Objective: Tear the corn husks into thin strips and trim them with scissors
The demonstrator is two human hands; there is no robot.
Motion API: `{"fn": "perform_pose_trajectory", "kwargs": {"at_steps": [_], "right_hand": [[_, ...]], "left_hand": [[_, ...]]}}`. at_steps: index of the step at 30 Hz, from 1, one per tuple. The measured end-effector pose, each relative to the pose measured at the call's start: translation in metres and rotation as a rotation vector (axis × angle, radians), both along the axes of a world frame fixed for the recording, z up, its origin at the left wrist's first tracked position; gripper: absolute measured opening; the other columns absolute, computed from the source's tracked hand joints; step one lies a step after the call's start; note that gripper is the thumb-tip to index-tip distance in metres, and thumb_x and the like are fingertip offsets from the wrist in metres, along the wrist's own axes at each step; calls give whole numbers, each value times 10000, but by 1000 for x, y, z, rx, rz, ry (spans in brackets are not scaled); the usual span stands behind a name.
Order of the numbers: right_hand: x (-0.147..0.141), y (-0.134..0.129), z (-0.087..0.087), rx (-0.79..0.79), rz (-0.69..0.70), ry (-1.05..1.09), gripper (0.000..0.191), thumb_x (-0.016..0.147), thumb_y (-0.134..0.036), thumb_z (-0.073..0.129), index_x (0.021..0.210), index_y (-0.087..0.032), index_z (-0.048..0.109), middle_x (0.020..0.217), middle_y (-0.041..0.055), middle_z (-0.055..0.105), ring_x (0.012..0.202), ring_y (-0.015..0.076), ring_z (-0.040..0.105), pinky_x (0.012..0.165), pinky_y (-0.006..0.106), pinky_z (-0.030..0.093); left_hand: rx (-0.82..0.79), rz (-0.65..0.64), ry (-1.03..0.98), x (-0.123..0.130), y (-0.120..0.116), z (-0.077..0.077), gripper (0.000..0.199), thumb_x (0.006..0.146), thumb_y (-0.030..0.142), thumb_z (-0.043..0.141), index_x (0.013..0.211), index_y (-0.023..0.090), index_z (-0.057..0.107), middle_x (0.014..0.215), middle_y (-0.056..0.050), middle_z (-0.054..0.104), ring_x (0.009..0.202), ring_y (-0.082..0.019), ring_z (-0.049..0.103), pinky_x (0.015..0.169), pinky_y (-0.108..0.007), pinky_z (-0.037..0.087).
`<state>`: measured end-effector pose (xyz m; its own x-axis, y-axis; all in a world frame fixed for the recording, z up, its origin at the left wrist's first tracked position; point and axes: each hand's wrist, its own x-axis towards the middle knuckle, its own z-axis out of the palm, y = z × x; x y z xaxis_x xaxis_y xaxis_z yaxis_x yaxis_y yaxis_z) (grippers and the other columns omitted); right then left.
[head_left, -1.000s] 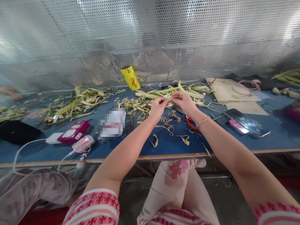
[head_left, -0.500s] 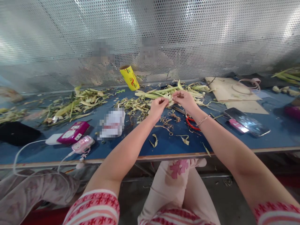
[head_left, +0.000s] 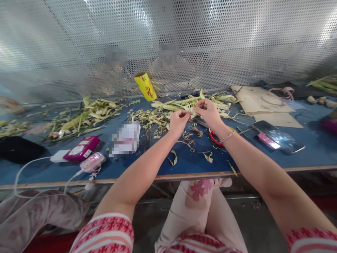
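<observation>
Both forearms reached forward over the blue worktop [head_left: 147, 165], angling inward until the hands nearly met. The left hand [head_left: 180, 121] and right hand [head_left: 207, 110] had thumbs and fingertips drawn together at a pale piece of husk [head_left: 191, 111]; whether each gripped it could not be told. The husk lay between them, in front of green stalks [head_left: 179, 105]. Red-handled scissors [head_left: 216, 138] lay by the right wrist.

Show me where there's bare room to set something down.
Bare table shows right of the large phone, and in a strip between that and the right forearm. Crowded: around left hand and right hand, among leaf scraps; by purple box.
</observation>
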<state>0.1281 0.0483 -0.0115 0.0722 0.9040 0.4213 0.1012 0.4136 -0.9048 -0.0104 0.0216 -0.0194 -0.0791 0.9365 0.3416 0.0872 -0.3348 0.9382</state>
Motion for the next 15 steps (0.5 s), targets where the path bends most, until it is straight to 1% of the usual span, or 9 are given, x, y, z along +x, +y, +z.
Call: {"fn": "perform_pose_trajectory", "kwargs": {"at_steps": [3,6,10,15], "right_hand": [[-3,-3,-1,35,-43,14,237,697,-200,708,769,-227,483,667,-47,505,610,101,495,583,278,432],[-6,-8,1,64,-52,-3,231,713,-198,696,746,-228,470,653,-53,497,606,99,492,607,290,442],[-10,-17,8,66,-63,-35,225,709,-177,696,711,-222,475,625,-63,499,587,94,491,629,300,445],[-15,-26,11,71,-53,-82,196,701,-174,699,700,-212,506,639,-54,544,601,104,524,635,299,466]], "left_hand": [[-20,11,12,2,-3,2,96,725,221,624,651,161,644,602,-2,649,616,-129,605,643,-256,463],[-34,18,55,3,-7,4,95,722,216,623,647,160,638,597,-3,648,600,-129,593,626,-255,453],[-24,32,133,4,-11,8,93,729,206,618,647,162,630,582,3,636,572,-123,563,609,-254,433],[-4,31,168,4,-14,12,126,747,182,598,626,154,615,608,-9,633,595,-123,553,637,-263,428]]}}
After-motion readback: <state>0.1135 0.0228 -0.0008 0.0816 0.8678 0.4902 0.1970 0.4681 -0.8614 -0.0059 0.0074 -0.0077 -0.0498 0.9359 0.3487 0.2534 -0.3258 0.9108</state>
